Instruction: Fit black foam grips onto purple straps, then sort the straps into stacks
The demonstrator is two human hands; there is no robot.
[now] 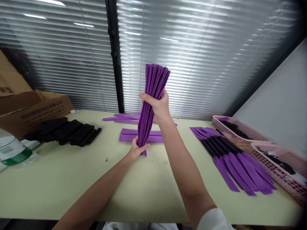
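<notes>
A thick bundle of purple strips (pixel 146 119) is held nearly upright over the table, its top end fanned out and leaning right. My right hand (pixel 160 107) wraps around its upper part, thumb across the front. Lower down, my left hand (pixel 137 149) grips the bottom end, close to the tabletop. Behind the bundle lie flat purple strips (pixel 128 135), partly hidden by it. More loose purple strips (pixel 120 118) are spread farther back.
Black ribbed sleeves (pixel 72 131) lie at left, near a cardboard box (pixel 40 110) and a clear plastic bottle (pixel 14 148). At right are purple strips with black sleeves (pixel 230 153) and two pink baskets (pixel 240 129) holding black items. Window blinds (pixel 192 48) stand behind the table (pixel 79 179).
</notes>
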